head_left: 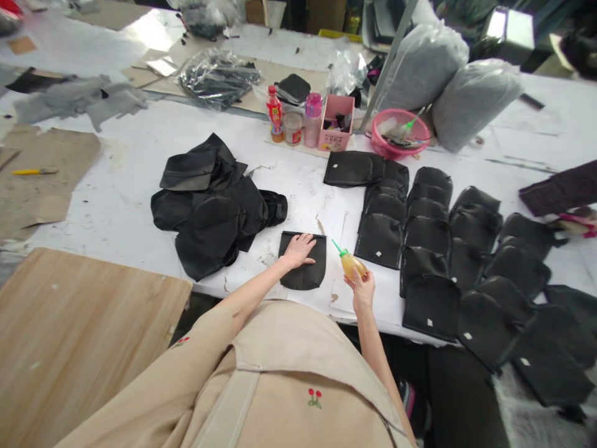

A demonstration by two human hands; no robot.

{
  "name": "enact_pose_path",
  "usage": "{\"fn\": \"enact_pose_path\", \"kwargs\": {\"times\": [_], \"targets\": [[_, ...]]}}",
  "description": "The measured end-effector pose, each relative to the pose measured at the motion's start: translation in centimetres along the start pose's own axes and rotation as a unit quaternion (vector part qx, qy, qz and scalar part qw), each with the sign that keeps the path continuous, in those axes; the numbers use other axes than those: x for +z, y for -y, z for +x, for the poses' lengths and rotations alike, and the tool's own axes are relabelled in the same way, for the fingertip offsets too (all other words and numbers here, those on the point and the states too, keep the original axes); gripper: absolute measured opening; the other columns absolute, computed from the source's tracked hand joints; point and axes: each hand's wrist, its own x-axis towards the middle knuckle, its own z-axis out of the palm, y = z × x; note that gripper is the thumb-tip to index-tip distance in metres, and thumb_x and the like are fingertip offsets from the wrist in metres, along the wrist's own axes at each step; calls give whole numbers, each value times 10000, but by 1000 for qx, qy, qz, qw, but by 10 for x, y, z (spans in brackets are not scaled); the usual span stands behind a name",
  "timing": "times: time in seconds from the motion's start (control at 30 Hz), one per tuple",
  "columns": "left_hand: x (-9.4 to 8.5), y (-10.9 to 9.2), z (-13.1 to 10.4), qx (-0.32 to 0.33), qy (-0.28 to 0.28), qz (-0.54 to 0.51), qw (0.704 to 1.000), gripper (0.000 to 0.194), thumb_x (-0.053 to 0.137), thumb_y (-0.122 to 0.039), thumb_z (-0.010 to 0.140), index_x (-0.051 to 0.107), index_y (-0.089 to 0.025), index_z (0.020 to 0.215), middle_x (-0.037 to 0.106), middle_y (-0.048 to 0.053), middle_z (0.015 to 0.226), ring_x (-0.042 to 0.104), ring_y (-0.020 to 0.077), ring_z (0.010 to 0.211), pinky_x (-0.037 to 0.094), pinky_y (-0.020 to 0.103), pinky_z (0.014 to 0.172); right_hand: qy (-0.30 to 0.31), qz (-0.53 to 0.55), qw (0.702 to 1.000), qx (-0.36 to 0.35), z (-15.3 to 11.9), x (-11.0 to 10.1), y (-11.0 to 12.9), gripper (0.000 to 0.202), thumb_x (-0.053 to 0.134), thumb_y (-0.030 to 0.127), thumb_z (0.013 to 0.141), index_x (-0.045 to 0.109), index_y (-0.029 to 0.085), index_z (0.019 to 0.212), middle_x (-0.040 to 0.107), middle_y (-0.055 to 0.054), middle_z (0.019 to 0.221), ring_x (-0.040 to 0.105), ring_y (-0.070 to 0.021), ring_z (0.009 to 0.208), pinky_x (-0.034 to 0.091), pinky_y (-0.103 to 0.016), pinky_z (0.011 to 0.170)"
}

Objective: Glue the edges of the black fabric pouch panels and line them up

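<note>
Under my left hand (300, 250) lies a black leather-like piece (305, 274) with a straight top edge and a rounded bottom. The fingers of that hand are stretched out flat on it. My right hand (364, 291) is closed round a glue bottle (353, 266) of yellowish colour with a green nozzle. The bottle is held just right of the piece, its nozzle tilted up and to the left, apart from the piece. To the left rests a loose heap of black pieces (209, 211). Overlapping rows of similar black pieces (426, 233) cover the table's right side.
Along the back stand a red-capped drink bottle (275, 118), a jar (293, 129), a pink bottle (313, 121), a pink box (333, 140) and a pink basin (401, 149) of tools. Grey-filled plastic bags (476, 99) lean behind. A wooden board (88, 348) is at the near left.
</note>
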Motion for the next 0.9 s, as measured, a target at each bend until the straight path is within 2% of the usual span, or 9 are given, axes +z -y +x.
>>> {"fn": "enact_pose_path", "kwargs": {"times": [0.1,0.2,0.33,0.43,0.57,0.77,0.9], "targets": [[4,1,3,1,12,43,999,734,821,-412,761,521,-220,1402,432,173,1534,349,351,1417,249,469,1149,-3,-40,999,-20,5,6,1,599,904,507,546,551,210,928,672,-23,923,666,-182,776,578,-272,553],[4,0,5,0,15,62,998,771,825,-445,752,502,-205,1410,441,180,1515,356,350,1396,269,470,1126,8,-106,992,-63,11,12,2,644,896,509,555,560,203,1011,677,-32,942,651,-196,810,569,-284,580],[2,-4,10,-9,19,72,997,778,854,-450,720,511,-203,1373,469,175,1476,381,344,1353,316,456,1078,5,-219,965,-140,20,19,2,653,849,564,596,566,209,1065,664,-29,973,631,-206,860,567,-354,771],[-1,-8,14,-22,30,72,997,759,878,-441,693,528,-216,1328,493,169,1441,405,342,1317,337,448,1047,12,-282,940,-189,25,23,5,638,814,595,627,574,213,1078,651,-46,1027,614,-232,951,516,-408,919],[-2,-11,17,-34,35,64,997,772,904,-426,660,533,-201,1299,511,178,1395,421,351,1282,340,463,1030,27,-313,920,-233,28,28,9,599,776,594,687,582,212,1104,630,-73,1079,594,-262,1023,462,-446,995],[-1,-12,18,-43,38,57,997,822,906,-433,656,504,-227,1343,484,175,1426,404,365,1301,327,482,1043,41,-310,912,-266,32,33,12,546,783,555,715,608,220,1108,623,-80,1076,580,-275,1054,445,-454,1025],[0,-12,19,-43,38,62,996,843,913,-415,650,499,-224,1359,468,185,1444,399,368,1307,328,487,1045,62,-351,886,-297,34,35,13,514,717,562,788,608,217,1155,619,-97,1083,585,-288,1064,454,-465,1015]]}}
